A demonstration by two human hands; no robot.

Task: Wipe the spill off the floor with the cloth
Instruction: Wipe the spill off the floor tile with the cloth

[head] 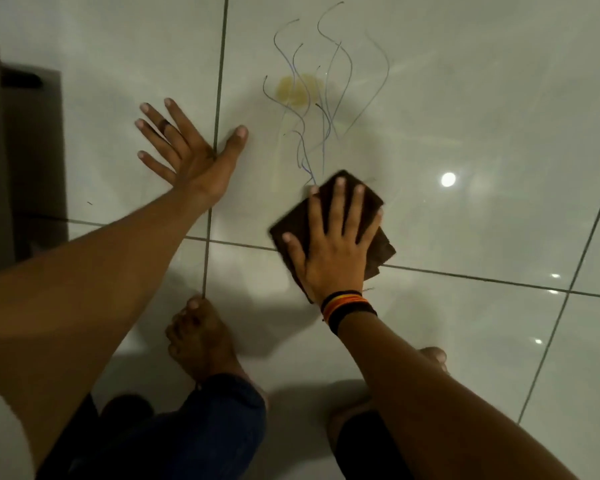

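A yellowish spill (298, 90) lies on the glossy white floor tile (465, 98), crossed by thin wavy blue and grey pen lines (326, 98). A folded dark brown cloth (326, 202) lies flat on the tile just below the lines, apart from the spill. My right hand (333, 251) presses down on the cloth with fingers spread. My left hand (187, 154) rests flat on the floor to the left of the spill, fingers splayed, holding nothing.
Dark grout lines (219, 98) divide the tiles. A brown piece of furniture (21, 150) stands at the left edge. My bare feet (198, 337) and knees are at the bottom. A lamp's reflection (448, 179) shines on the tile at the right.
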